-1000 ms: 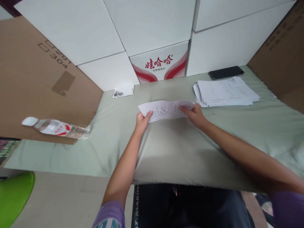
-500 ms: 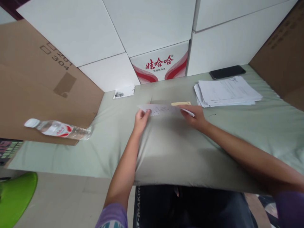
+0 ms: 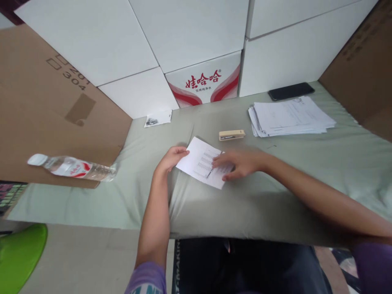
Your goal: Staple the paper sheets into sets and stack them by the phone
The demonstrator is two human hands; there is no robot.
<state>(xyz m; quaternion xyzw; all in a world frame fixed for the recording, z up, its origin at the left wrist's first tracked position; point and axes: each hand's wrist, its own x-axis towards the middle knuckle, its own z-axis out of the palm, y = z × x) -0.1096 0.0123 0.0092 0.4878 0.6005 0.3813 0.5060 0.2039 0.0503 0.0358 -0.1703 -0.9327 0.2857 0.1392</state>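
Note:
A white printed sheet of paper (image 3: 196, 161) lies at a slant in front of me, its text facing up. My left hand (image 3: 173, 158) pinches its left edge between thumb and fingers. Over the sheet's right part is my right hand (image 3: 237, 162), fingers spread and slightly blurred; whether they touch the paper I cannot tell. Just beyond the paper a cream stapler (image 3: 232, 135) rests on the cloth-covered table (image 3: 208, 212).
A stack of printed papers (image 3: 289, 118) sits at the right, with a black phone (image 3: 290, 91) behind it. A small picture card (image 3: 158, 118) lies near the white boxes (image 3: 203, 81). At the left, a water bottle (image 3: 73, 167) is by a cardboard panel (image 3: 61, 110).
The sheet has come down from a raised, edge-on position to lie face up nearer me. My right hand has opened from its grip on the paper. The stapler shows fully now.

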